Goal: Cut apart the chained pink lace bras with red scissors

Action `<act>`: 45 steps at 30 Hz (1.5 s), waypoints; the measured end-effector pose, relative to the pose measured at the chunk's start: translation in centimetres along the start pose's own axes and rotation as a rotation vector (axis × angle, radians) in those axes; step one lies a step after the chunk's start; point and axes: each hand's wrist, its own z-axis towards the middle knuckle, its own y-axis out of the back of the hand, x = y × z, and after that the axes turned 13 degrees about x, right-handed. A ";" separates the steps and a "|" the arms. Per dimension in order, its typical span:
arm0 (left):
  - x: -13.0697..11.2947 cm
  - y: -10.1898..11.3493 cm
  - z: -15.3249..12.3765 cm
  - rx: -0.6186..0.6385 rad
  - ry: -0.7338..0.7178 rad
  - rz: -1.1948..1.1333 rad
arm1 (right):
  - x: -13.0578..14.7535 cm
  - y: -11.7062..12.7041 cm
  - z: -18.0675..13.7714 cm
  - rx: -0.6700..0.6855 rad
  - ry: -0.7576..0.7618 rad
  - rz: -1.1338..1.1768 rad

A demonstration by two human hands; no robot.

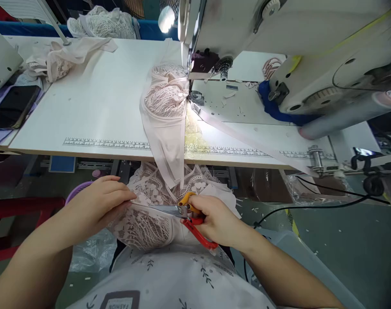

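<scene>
My right hand is wrapped round scissors with orange and red handles. Their blades point left and look closed or nearly so, over the pale pink lace bra pieces heaped on my lap. My left hand pinches an edge of that lace fabric close to the blade tips; the exact strip between its fingers is hard to make out. Another pale pink lace bra lies on the white table, one side under the sewing machine head, its lower end hanging over the front edge toward my lap.
A narrow pink band runs from the needle area to a metal guide at the right. A black phone and pink fabric pieces lie at left. A red stool stands below, and black cables cross the right side.
</scene>
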 end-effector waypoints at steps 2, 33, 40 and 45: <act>0.4 0.3 -0.6 0.034 0.011 -0.062 | -0.2 0.0 -0.2 0.005 -0.012 0.004; -4.9 -2.1 4.0 -0.448 -0.070 -0.665 | 0.8 2.2 -1.4 -0.173 -0.084 -0.088; -6.4 -2.3 5.8 -0.463 -0.046 -0.598 | 4.6 2.6 2.2 -0.261 0.071 0.154; -6.5 -2.7 6.0 -0.427 0.033 -0.846 | 5.1 2.2 3.1 -0.263 0.055 0.257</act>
